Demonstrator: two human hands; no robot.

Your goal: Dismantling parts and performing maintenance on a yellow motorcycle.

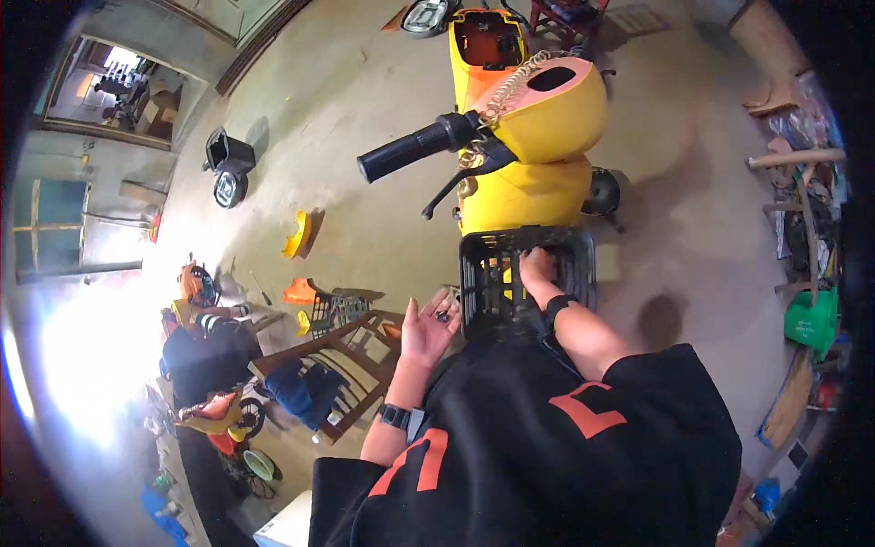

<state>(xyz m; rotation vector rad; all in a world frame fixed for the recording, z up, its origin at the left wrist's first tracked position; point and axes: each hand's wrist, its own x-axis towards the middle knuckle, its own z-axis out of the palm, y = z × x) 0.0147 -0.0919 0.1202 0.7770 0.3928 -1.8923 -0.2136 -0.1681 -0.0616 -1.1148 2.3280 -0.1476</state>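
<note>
My left hand (428, 328) is palm up with fingers loosely curled, holding a few small dark metal-looking pieces at the left of a black plastic basket (474, 292). My right hand (538, 270) is inside the basket, fingers curled down around something I cannot make out. The basket is fixed or set against the front of a yellow scooter (521, 201), below its handlebar grip (401, 149) and brake lever. A pale coiled cord (501, 96) hangs over the handlebar area.
On the floor at left lie yellow and orange panels (296, 233), black parts (230, 155) and a screwdriver (262, 288). A wooden frame with dark cloth (301, 392) stands at lower left, beside stacked parts. A green bucket (809, 319) and clutter line the right wall.
</note>
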